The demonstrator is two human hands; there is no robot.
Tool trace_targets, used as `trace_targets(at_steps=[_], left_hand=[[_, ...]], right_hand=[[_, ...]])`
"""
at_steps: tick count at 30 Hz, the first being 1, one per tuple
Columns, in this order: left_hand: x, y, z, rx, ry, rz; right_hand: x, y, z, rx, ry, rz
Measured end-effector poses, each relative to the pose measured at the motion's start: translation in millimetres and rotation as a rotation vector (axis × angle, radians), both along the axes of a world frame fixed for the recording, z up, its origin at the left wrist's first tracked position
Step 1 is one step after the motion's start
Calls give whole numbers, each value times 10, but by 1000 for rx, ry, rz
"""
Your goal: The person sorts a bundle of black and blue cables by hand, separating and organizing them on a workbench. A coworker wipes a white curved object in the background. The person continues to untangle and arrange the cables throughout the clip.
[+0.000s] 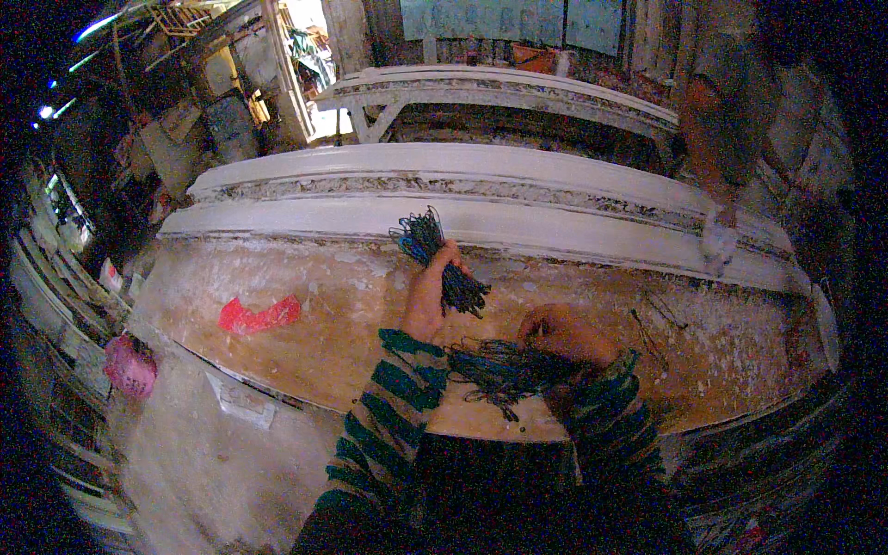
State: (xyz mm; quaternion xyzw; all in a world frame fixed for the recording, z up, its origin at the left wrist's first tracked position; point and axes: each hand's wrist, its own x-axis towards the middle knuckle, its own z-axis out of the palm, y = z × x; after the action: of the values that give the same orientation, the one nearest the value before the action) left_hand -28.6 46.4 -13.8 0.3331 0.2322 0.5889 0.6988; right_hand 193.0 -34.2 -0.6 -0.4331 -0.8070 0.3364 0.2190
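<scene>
My left hand (427,298) is closed round the middle of a bundle of thin dark wire loops (467,289), whose ends stick out above and below the fist. A looser heap of the same dark wire loops (504,368) lies on the worn wooden tabletop (342,287) between my forearms. Over the right end of that heap is my right hand (575,339), with its fingers curled in; what they pinch, if anything, is too small and dark to make out.
Long white mouldings (324,217) run across the table's far side. At the right, a co-worker's hand (720,231) is at these mouldings. A bent red piece (259,314) lies on the left, and a few thin dark strands (652,340) on the right. A pink bag (129,365) is beyond the table's left edge.
</scene>
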Motion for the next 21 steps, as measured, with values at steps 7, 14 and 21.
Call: trace_targets(at_steps=[7, 14, 21], left_hand=[[81, -293, 128, 127, 326, -99], [94, -545, 496, 443, 989, -284], [212, -510, 380, 450, 796, -359]], right_hand=[[-26, 64, -3, 21, 431, -353], [-59, 97, -39, 40, 605, -411], [-144, 61, -26, -44, 733, -305]])
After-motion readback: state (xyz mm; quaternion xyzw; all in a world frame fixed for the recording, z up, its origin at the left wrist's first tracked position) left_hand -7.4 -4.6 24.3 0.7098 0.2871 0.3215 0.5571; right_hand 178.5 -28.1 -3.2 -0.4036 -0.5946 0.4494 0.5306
